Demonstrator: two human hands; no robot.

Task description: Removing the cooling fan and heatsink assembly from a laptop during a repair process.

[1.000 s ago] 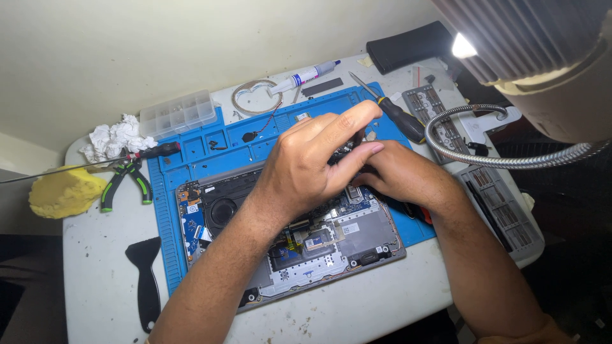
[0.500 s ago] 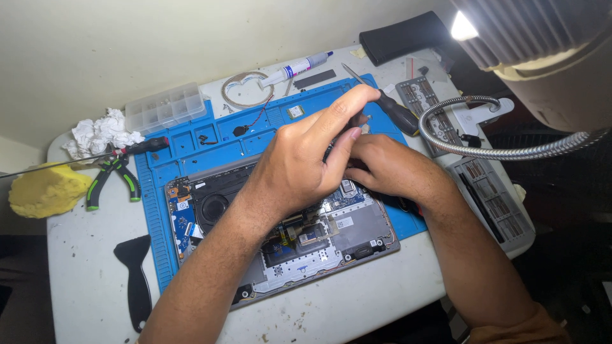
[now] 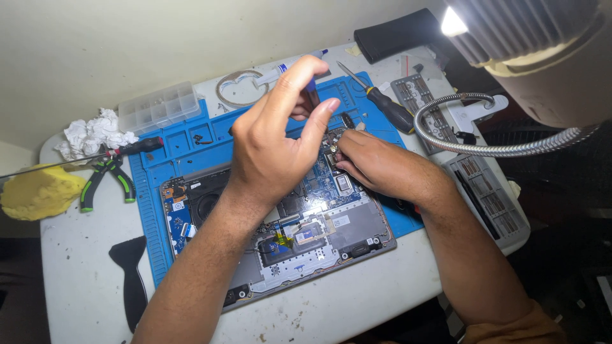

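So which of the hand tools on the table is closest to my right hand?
The black-handled screwdriver, lying on the blue mat just beyond your right hand. The green-handled pliers and the black scraper both lie far off at the table's left side.

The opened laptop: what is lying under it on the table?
Under the opened laptop lies a blue work mat, on a white table. The left hand and right hand cover its upper part, so anything beneath there is hidden.
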